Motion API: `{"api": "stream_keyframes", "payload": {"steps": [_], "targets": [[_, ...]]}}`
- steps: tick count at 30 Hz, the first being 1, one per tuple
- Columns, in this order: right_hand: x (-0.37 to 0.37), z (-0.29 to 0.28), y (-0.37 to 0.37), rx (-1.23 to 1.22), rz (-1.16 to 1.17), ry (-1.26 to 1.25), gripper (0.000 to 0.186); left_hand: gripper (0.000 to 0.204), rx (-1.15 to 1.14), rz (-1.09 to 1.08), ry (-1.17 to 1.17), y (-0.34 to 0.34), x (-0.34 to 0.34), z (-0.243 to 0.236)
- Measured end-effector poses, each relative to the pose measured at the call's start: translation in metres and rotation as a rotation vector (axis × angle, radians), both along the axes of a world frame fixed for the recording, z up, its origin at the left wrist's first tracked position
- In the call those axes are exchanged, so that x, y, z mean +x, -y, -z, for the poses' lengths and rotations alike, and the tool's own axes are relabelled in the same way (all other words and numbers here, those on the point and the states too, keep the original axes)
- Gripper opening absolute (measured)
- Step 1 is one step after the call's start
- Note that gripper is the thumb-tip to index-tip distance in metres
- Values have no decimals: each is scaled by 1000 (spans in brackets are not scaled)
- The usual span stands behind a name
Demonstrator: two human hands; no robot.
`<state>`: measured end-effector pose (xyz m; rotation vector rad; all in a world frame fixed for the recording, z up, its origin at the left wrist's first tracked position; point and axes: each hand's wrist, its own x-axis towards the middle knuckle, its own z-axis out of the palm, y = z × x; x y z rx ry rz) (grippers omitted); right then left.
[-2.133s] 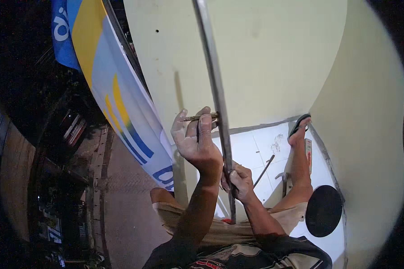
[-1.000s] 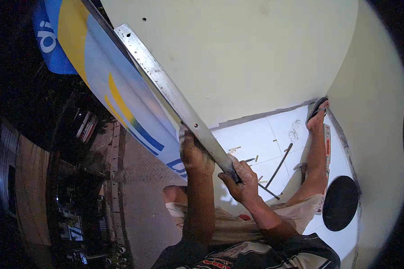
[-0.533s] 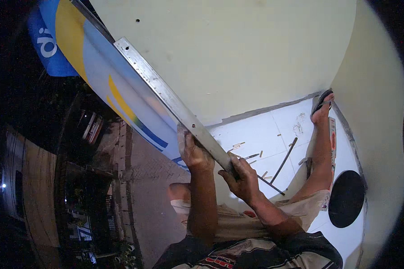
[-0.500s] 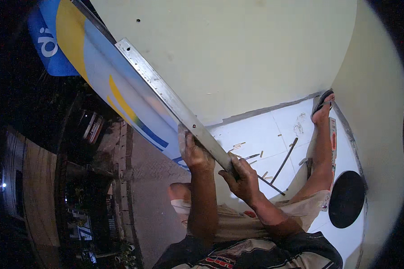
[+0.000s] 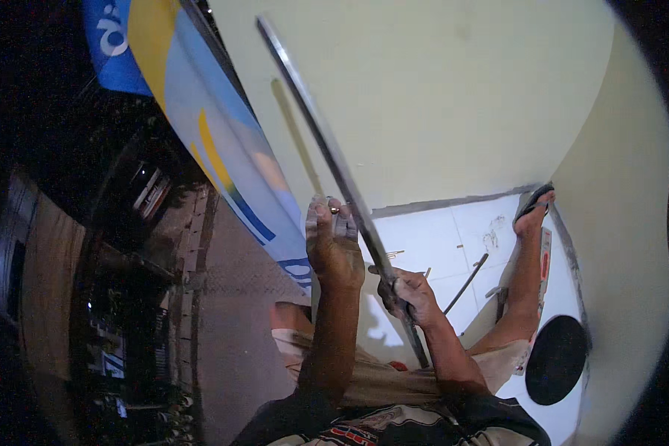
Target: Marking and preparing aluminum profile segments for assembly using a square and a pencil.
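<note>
From the right hand (image 5: 415, 299), the metal bar (image 5: 342, 175) points toward 11 o'clock, and its lower end lies toward 6 o'clock. This hand is closed around the bar's lower part. At 10 o'clock from it, the left hand (image 5: 334, 253) has bent fingers, with a small brass-coloured piece (image 5: 335, 210) gripped near the fingertips; the bar passes on its 3 o'clock side, but whether they touch I cannot tell. The bar is probably stiff, not fragile, moderately heavy, and perhaps slippery where smooth. Two hands, placed well apart, should balance its long upper part best.
</note>
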<state>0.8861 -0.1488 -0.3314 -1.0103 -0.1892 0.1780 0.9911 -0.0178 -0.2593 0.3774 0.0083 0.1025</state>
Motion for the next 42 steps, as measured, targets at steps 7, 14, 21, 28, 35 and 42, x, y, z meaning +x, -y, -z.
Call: {"api": "stream_keyframes", "payload": {"steps": [7, 14, 21, 28, 35, 42], "targets": [[0, 2, 6, 234, -139, -15, 77, 51, 336, -246, 7, 13, -13, -27], [-6, 8, 7, 122, -96, -9, 68, 58, 455, -398, 130, 17, -20, -25], [-16, 2, -9, -92, 119, 53, 58, 47, 573, -574, 82, 20, -27, -21], [-22, 9, -11, -221, 209, 51, 58, 41, 801, -748, 151, 22, -26, -11], [-21, 11, -8, -211, 188, 57, 50, 41, 879, -744, 231, 26, -24, 1], [-25, 22, -11, -176, 212, 46, 47, 31, 972, -799, 203, 21, -30, -15]]}}
